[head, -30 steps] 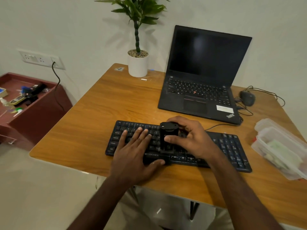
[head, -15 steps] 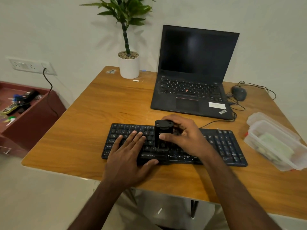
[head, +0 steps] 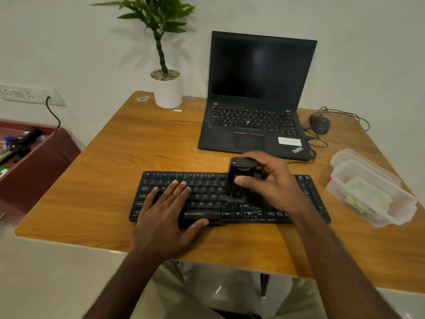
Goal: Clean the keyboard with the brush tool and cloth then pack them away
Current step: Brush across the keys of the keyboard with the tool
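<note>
Right hand [head: 271, 183] grips boxy black brush tool [head: 240, 180] upright on flat black keyboard [head: 207, 196]; tool now nearer 3 o'clock end. Left hand [head: 165, 212] flat, fingers straight, pressing keys.

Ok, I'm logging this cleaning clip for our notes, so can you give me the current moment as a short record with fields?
surface: wooden table
keyboard: black keyboard, flat near the table's front edge
left hand: left hand lies flat, fingers straight on the left keys
right hand: right hand grips the black brush tool, upright with its base on the keys
container: clear plastic container at the right, lid off, pale contents
behind: open laptop, screen dark; mouse; potted plant
cloth: not clearly identifiable
</note>
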### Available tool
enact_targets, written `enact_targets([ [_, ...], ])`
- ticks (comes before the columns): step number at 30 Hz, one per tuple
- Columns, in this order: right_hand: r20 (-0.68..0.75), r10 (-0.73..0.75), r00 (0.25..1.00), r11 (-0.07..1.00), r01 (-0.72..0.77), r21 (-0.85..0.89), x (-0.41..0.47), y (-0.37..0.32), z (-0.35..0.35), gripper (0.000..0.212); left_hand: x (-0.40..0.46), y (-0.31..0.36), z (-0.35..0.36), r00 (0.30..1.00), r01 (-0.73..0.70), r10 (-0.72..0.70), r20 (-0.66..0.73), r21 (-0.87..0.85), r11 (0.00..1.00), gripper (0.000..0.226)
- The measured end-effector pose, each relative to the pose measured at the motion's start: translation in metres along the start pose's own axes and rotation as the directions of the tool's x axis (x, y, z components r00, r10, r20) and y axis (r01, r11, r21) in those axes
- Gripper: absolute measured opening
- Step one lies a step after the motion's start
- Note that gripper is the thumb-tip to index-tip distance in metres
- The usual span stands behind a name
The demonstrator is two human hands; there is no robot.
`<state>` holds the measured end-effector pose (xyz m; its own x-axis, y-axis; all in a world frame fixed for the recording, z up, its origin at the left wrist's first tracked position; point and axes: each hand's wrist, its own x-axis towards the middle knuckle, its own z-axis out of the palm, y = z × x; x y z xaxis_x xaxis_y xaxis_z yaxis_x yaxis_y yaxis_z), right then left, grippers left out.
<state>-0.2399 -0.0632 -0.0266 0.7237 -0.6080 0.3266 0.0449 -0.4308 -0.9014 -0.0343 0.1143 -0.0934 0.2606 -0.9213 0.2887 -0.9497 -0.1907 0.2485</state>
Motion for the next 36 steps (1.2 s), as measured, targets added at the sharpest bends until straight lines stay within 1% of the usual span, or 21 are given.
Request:
enact_targets([
  [5, 0.12, 0.012, 0.993, 0.998, -0.004, -0.068, 0.014, 0.001, 0.045, 0.03, 0.0, 0.0, -0.001, 1.0, -0.001, 0.001, -0.005, -0.006, 1.0, 0.086],
  [11, 0.172, 0.071, 0.983, 0.99, -0.048, -0.135, 0.005, 0.004, 0.006, 0.032, 0.0, 0.0, 0.0, 1.0, 0.002, -0.002, -0.012, -0.011, 1.0, 0.087],
  [13, 0.164, 0.078, 0.983, 0.991, -0.059, -0.122, 0.002, 0.002, -0.007, 0.033, 0.0, 0.0, 0.0, 1.0, 0.002, -0.002, -0.014, -0.006, 1.0, 0.088],
  [15, 0.129, 0.048, 0.991, 0.994, -0.035, -0.099, 0.003, 0.002, -0.009, 0.034, 0.0, 0.0, 0.001, 1.0, 0.0, 0.0, -0.017, -0.006, 1.0, 0.088],
  [18, 0.057, 0.009, 0.998, 1.0, -0.008, -0.028, 0.007, 0.001, 0.012, 0.035, 0.0, 0.0, 0.0, 1.0, 0.0, 0.0, -0.016, -0.011, 1.0, 0.087],
  [21, 0.083, 0.025, 0.996, 1.0, -0.026, 0.016, 0.008, 0.005, 0.033, 0.031, -0.001, 0.0, -0.001, 1.0, -0.002, 0.002, -0.006, -0.008, 1.0, 0.088],
  [24, 0.104, 0.066, 0.992, 0.998, -0.065, -0.006, 0.004, 0.007, 0.023, 0.03, 0.0, 0.0, -0.001, 1.0, 0.002, -0.002, -0.003, -0.008, 1.0, 0.088],
  [29, 0.1, 0.09, 0.991, 0.99, -0.078, -0.118, -0.013, 0.007, -0.025, 0.03, 0.0, 0.0, -0.001, 1.0, -0.001, 0.0, -0.006, -0.013, 1.0, 0.089],
  [33, 0.013, 0.096, 0.995, 0.991, -0.094, -0.091, -0.022, 0.005, -0.047, 0.033, 0.0, 0.0, 0.0, 1.0, 0.001, -0.001, 0.0, -0.007, 1.0, 0.09],
  [36, -0.008, 0.043, 0.999, 0.998, -0.043, -0.051, -0.017, 0.003, -0.03, 0.034, 0.0, -0.001, 0.0, 1.0, -0.005, 0.005, 0.01, -0.001, 1.0, 0.09],
])
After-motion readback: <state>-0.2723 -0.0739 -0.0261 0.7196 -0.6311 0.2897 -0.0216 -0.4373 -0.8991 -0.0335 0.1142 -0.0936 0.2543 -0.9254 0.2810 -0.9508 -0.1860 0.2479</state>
